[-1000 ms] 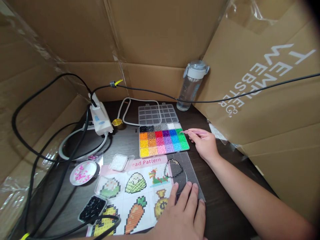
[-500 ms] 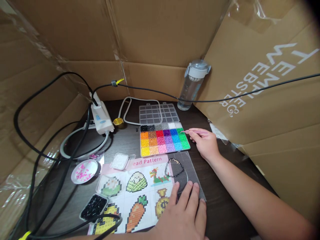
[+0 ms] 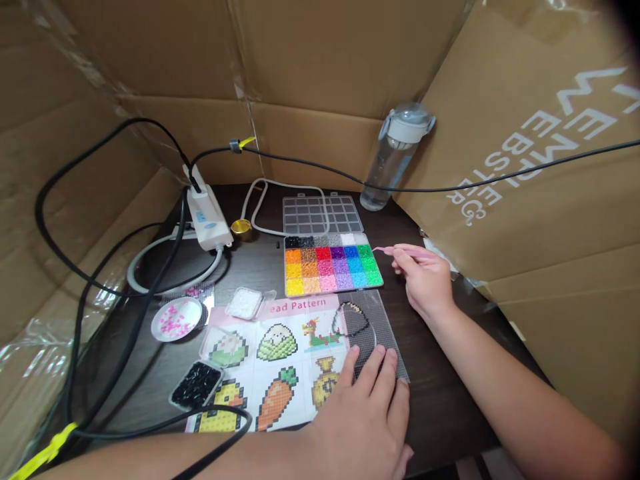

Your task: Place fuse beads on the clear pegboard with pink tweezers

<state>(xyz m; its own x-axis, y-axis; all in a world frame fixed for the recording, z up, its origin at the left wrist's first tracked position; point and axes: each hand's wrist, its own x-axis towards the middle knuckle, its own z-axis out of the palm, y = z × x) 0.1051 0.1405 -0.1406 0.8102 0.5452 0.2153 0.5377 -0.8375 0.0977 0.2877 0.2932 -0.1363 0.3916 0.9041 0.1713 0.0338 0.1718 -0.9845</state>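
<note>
My right hand (image 3: pixel 427 280) pinches pink tweezers (image 3: pixel 406 251), whose tip is just right of the green compartments of the bead box (image 3: pixel 333 265). Whether a bead is in the tip is too small to tell. My left hand (image 3: pixel 363 407) lies flat, fingers spread, over the lower part of the clear pegboard (image 3: pixel 387 327) and the edge of the bead pattern sheet (image 3: pixel 245 393). Above its fingertips, a ring of dark beads with some pale ones (image 3: pixel 350 320) sits on the pegboard.
Left are a white dish of pink beads (image 3: pixel 177 319), a tub of white beads (image 3: pixel 244 303) and a tub of black beads (image 3: pixel 197 385). Behind stand a water bottle (image 3: pixel 395 157), a power strip (image 3: pixel 210 217) and a gold cup (image 3: pixel 241 229). Black cables loop at left.
My right hand has drawn the tweezers back to the right, from over the green beads to beside the box. The camera view has shifted slightly. My left hand stays on the pegboard.
</note>
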